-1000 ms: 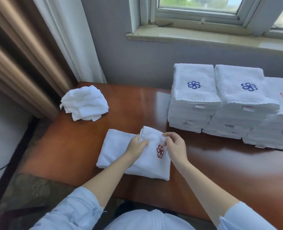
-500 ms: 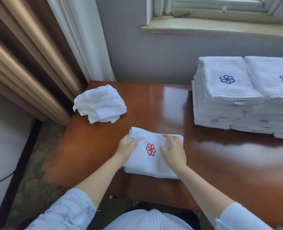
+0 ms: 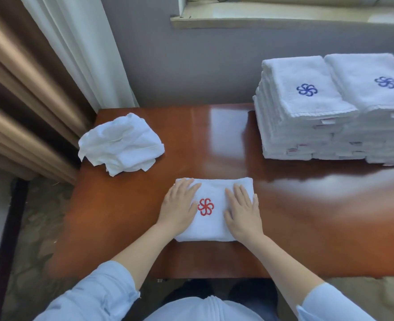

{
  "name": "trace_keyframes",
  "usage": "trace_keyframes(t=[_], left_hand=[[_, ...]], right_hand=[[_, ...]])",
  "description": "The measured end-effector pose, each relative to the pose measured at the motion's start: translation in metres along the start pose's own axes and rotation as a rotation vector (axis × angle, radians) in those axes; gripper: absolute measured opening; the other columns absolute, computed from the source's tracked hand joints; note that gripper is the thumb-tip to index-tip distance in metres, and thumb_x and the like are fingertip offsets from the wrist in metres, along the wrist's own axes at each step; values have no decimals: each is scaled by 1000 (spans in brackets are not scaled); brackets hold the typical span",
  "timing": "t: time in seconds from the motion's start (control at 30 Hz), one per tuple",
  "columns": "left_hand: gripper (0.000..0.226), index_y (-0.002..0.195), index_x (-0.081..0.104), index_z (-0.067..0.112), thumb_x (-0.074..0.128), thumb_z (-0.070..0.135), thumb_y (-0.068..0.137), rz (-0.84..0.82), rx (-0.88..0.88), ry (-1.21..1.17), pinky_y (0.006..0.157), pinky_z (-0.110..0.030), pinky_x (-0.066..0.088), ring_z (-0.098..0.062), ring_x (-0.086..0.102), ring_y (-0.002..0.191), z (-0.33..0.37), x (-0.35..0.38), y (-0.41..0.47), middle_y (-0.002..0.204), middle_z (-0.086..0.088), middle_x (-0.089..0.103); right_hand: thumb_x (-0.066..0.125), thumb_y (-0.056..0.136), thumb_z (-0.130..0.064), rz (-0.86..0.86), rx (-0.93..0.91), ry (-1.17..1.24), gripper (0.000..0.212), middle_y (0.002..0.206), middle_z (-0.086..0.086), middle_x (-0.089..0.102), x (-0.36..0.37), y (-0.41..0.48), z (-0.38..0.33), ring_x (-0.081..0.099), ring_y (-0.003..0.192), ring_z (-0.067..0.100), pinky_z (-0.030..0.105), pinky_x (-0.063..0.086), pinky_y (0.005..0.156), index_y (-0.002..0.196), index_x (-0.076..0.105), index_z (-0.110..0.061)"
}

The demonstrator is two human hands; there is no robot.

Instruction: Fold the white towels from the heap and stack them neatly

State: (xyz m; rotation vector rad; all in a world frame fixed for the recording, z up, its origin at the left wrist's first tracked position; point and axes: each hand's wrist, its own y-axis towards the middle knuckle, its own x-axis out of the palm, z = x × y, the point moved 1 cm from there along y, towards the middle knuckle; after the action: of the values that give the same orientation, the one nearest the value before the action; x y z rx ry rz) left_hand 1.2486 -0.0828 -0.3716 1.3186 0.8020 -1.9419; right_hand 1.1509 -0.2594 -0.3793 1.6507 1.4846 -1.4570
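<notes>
Most of the job done, little left to fold.
Far left on table [image 3: 307,216]: small crumpled heap [image 3: 122,143], untouched, yet to fold. Near centre: left hand [image 3: 179,205] flat, fingers straight, pressing folded towel [image 3: 214,225] beside red emblem; right hand [image 3: 243,215] likewise flat on its right half, gripping nothing. Far right: two tall stacks [image 3: 307,107] in view, blue emblems up, well apart from hands. Likely next: pressed towel onto stacks, then heap.
</notes>
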Motion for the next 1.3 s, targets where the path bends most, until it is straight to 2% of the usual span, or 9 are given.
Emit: trace_keyframes(t=[0.07,0.17,0.33,0.5,0.67,0.87,1.0,1.13,1.3], left_hand=[[51,155,25,29,31,37,105,-109,159,157,122,-36,1,-18,3,152,1,9,6,164,3,14],[54,158,8,28,17,41,106,-177,208,314,121,-42,-7,-23,-8,152,-7,20,13,166,0,-1],[58,157,11,28,3,43,101,-147,189,275,123,-44,0,-27,0,152,-21,26,18,166,-4,4],[57,151,38,24,17,41,101,-54,199,188,120,-50,20,-33,27,147,-22,26,18,159,-11,29],[54,156,18,36,23,47,103,-154,183,290,121,-44,7,-30,17,148,-24,23,27,163,-7,17],[64,153,17,45,34,65,95,-285,139,275,106,-37,33,-23,35,127,-18,11,31,145,0,32],[66,153,15,44,33,68,93,-364,19,231,87,-35,42,-22,40,116,-2,12,11,136,0,33],[60,153,14,43,34,54,98,-529,-47,71,76,-30,48,-19,53,99,12,13,2,133,-3,35],[39,137,52,32,47,39,99,-616,-89,-315,92,-30,52,-14,64,105,28,9,14,140,3,52]], right_hand=[[32,102,-29,-8,12,-34,61,166,0,-5,6,2,4,-10,152,15,49,-8,121,158,8,-24],[26,104,-34,4,14,-31,60,165,0,-10,17,5,6,-14,151,15,50,-10,120,158,2,-25],[22,102,-42,102,-1,11,61,164,1,-11,33,2,9,-18,150,16,49,-13,120,158,4,-26],[22,95,-47,208,-6,36,67,165,8,4,38,3,8,-7,152,27,52,-4,122,157,20,-23],[25,83,-55,129,-44,58,80,165,3,-3,29,9,14,-18,150,23,45,-14,120,157,16,-27],[44,94,-44,-184,-113,-67,78,164,-5,-18,-3,30,36,-26,148,15,44,-17,118,157,-2,-37],[47,95,-36,-28,-3,-82,76,165,1,-13,-6,13,31,-19,150,24,50,-12,119,158,3,-32],[53,96,-34,214,260,185,79,166,2,-5,-1,-20,38,-6,152,25,44,1,122,158,5,-28],[57,95,-24,251,521,736,75,161,1,19,7,-46,54,29,143,29,53,34,113,156,14,-27]])
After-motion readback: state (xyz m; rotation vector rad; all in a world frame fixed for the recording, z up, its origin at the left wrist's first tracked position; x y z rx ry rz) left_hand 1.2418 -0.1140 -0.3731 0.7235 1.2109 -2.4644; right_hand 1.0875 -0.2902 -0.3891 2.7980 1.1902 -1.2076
